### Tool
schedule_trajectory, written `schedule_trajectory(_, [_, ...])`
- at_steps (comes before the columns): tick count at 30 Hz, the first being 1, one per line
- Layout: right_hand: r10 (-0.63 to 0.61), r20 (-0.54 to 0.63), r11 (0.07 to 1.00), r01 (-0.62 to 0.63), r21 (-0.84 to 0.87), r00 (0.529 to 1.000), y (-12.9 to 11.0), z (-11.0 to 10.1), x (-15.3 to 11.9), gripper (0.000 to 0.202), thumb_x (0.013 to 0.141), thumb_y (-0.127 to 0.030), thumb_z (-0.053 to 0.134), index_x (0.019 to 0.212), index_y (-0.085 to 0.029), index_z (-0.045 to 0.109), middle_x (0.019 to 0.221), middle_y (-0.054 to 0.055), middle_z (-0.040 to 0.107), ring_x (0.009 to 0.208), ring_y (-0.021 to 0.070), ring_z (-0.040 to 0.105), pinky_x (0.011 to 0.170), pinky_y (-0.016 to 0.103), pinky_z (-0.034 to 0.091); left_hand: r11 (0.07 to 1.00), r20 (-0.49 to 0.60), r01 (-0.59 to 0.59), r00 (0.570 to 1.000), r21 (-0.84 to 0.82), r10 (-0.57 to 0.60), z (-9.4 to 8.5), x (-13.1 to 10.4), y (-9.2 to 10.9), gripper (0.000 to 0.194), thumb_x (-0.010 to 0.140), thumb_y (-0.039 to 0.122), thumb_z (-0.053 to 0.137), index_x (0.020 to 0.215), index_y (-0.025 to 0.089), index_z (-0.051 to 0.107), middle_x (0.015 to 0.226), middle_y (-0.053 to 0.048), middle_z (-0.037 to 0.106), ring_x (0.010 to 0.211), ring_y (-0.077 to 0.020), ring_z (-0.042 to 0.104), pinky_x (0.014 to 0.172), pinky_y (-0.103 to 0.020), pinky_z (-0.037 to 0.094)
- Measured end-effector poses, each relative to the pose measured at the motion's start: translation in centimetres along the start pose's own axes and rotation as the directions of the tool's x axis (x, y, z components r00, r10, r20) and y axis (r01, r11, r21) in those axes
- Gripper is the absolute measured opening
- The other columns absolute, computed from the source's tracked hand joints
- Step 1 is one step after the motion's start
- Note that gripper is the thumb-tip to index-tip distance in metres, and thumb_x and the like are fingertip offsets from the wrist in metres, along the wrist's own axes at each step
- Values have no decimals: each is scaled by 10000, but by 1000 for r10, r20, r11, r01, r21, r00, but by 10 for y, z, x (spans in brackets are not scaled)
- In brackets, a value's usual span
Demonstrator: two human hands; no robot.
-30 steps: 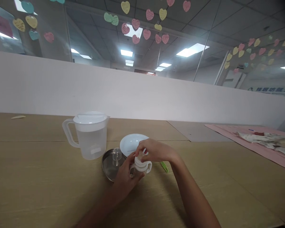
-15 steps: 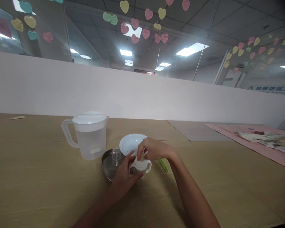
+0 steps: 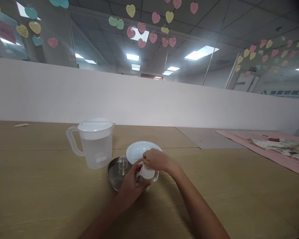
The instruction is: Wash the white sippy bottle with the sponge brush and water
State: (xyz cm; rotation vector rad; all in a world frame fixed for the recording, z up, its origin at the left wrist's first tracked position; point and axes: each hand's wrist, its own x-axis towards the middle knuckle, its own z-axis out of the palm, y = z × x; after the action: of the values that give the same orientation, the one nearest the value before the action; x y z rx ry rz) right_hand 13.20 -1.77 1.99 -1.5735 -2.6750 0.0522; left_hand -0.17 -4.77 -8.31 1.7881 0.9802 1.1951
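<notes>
A small clear bottle (image 3: 147, 173) with a white collar and two white side handles stands near the table's middle. Wrapped round its left side and handle is my left hand (image 3: 132, 181). My right hand (image 3: 154, 160) is closed at the bottle's top, fingers pressed together; what they pinch is hidden. Behind the hands lies a white plate (image 3: 137, 149), partly covered by them. To the left, a round metal tray (image 3: 114, 177) holds a small clear plastic cup (image 3: 123, 162).
A lidded translucent pitcher (image 3: 97, 146) of clear liquid stands left on the wooden table (image 3: 52, 186). At the right a pink cloth (image 3: 266, 151) carries crumpled items. A low white wall (image 3: 139, 99) runs behind. A flat pale piece (image 3: 21, 125) lies far left.
My right hand has shifted slightly left and turned over the bottle's top, its fingers more closed. The green-handled tool beside it no longer shows. The view has moved slightly.
</notes>
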Motion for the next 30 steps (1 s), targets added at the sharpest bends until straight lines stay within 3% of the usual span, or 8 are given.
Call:
schedule_trajectory(5, [56, 66, 993, -63, 99, 996, 0, -5, -5, 435, 877, -441, 323, 828, -136, 630, 695, 99, 634, 630, 178, 585, 529, 253, 351, 999, -47, 17, 999, 39, -15, 0, 0, -3, 611, 681, 373, 649, 1225, 200, 431, 1140, -99, 582, 1043, -265, 539, 883, -398, 417])
schedule_trajectory(8, [78, -55, 991, -71, 116, 995, 6, -12, -12, 410, 794, -513, 454, 919, -158, 616, 796, 85, 643, 709, 184, 578, 565, 249, 347, 1000, -40, 11, 999, 29, -10, 0, 0, -4, 602, 686, 354, 648, 1224, 193, 433, 1164, -106, 567, 1060, -265, 529, 897, -397, 410])
schedule_trajectory(11, [-29, -63, 993, 36, 115, 998, 10, -12, -14, 350, 723, -370, 574, 1038, -217, 567, 857, 36, 638, 757, 168, 568, 570, 228, 334, 1000, -39, -12, 999, 22, 13, 0, 0, -6, 638, 687, 334, 648, 1256, 195, 394, 1178, -104, 557, 1076, -256, 517, 917, -396, 398])
schedule_trajectory(15, [-30, -65, 998, 33, 45, 997, 4, -4, -8, 278, 784, -236, 470, 1041, -190, 565, 885, 69, 637, 800, 185, 577, 582, 241, 333, 998, -36, -56, 998, 36, 58, 0, 0, -8, 624, 691, 334, 642, 1250, 201, 398, 1159, -92, 568, 1059, -252, 524, 908, -395, 404])
schedule_trajectory(19, [16, -53, 998, -20, -60, 998, -5, 1, -1, 260, 855, -232, 373, 920, -142, 608, 918, 129, 639, 843, 216, 589, 621, 274, 351, 997, -52, -66, 996, 44, 68, -1, 1, -7, 594, 684, 322, 649, 1223, 199, 430, 1151, -94, 573, 1051, -260, 527, 895, -390, 412])
schedule_trajectory(23, [80, -73, 996, -81, -25, 994, -5, -3, -4, 422, 906, -382, 261, 854, -160, 616, 875, 111, 645, 812, 212, 598, 636, 286, 366, 997, -51, -46, 997, 67, 50, 0, 1, -10, 594, 676, 317, 659, 1213, 200, 432, 1128, -84, 586, 1030, -254, 539, 888, -397, 418])
schedule_trajectory(26, [64, -114, 998, -62, 14, 991, 0, -7, -9, 365, 831, -451, 410, 999, -182, 592, 884, 83, 643, 834, 217, 583, 638, 278, 366, 997, -49, -58, 997, 45, 60, 0, 1, -11, 546, 687, 329, 650, 1185, 209, 459, 1137, -77, 583, 1040, -248, 540, 895, -396, 419])
schedule_trajectory(30, [-35, -41, 998, 38, 60, 999, 4, -7, -11, 379, 752, -277, 510, 1125, -210, 525, 919, 60, 631, 818, 188, 572, 603, 246, 351, 998, -64, -56, 996, 32, 57, 0, 1, -10, 589, 680, 335, 654, 1214, 197, 446, 1175, -91, 560, 1083, -254, 517, 917, -393, 406])
